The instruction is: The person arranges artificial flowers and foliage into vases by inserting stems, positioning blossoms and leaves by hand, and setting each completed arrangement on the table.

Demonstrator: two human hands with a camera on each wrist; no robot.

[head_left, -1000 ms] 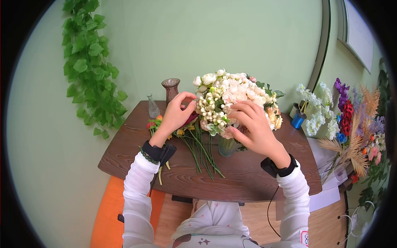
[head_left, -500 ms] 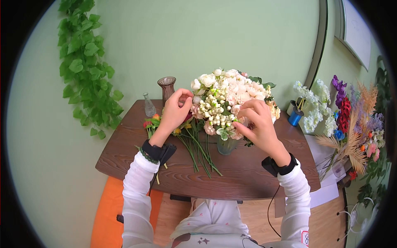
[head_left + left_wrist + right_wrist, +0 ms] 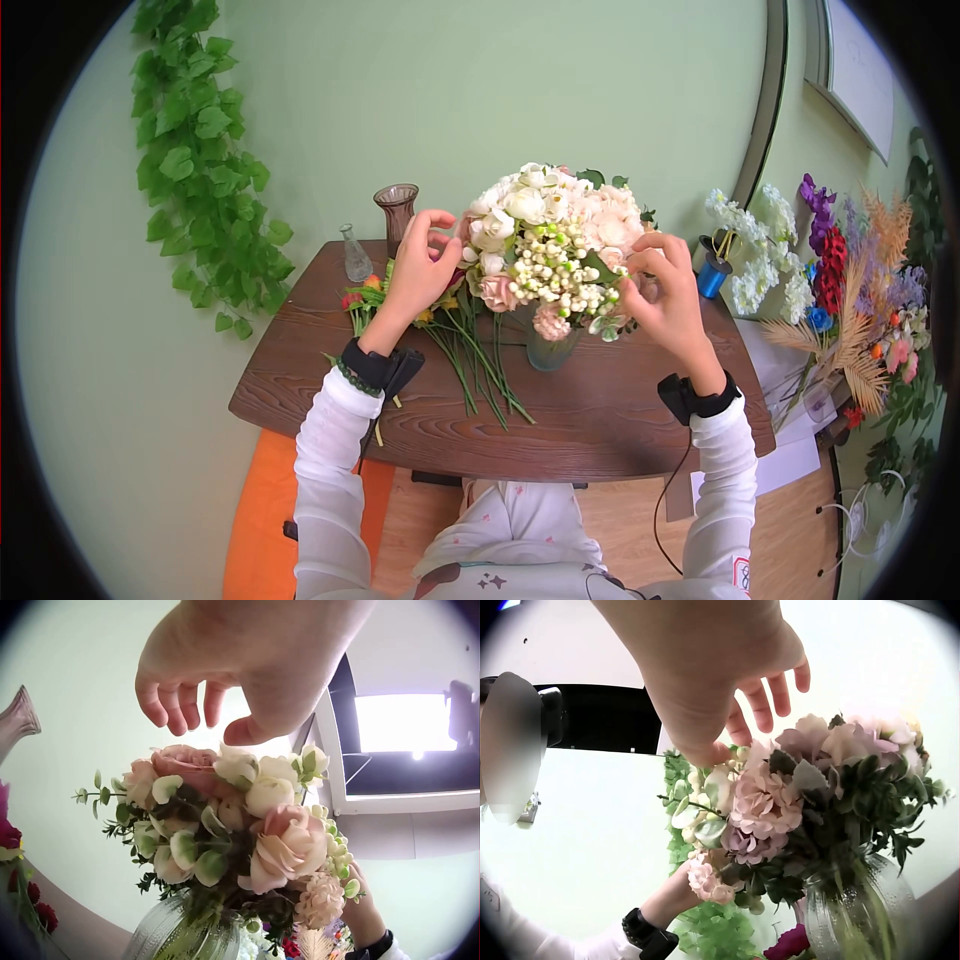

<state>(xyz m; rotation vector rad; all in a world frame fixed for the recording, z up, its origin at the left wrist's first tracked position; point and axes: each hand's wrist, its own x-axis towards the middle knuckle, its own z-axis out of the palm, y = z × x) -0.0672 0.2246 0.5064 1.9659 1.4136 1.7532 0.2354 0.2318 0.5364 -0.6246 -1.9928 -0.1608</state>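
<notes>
A full bouquet of white and pink artificial flowers [image 3: 560, 205] stands upright in a clear ribbed glass vase [image 3: 551, 352]. My left hand [image 3: 416, 275] is at its left side, fingers loosely bent, with the fingertips just above a pink rose [image 3: 187, 766] in the left wrist view. On the other side, my right hand [image 3: 672, 305] has its thumb and bent fingers at the edge of a cluster of cream berries [image 3: 560, 268]. In the right wrist view its thumb meets the berries and the other fingers spread over the blooms.
Loose flowers with long green stems [image 3: 482, 370] lie left of the vase on the dark wooden table [image 3: 420, 430]. Behind them stand a small glass bottle [image 3: 355, 258] and a tall purplish vase [image 3: 397, 213]. A blue pot [image 3: 713, 276] and many bright flowers [image 3: 830, 270] are at the right.
The bouquet has turned, its berry cluster moving right and more white roses showing at the left. My right hand has moved right along with it; the left has stayed beside the flowers.
</notes>
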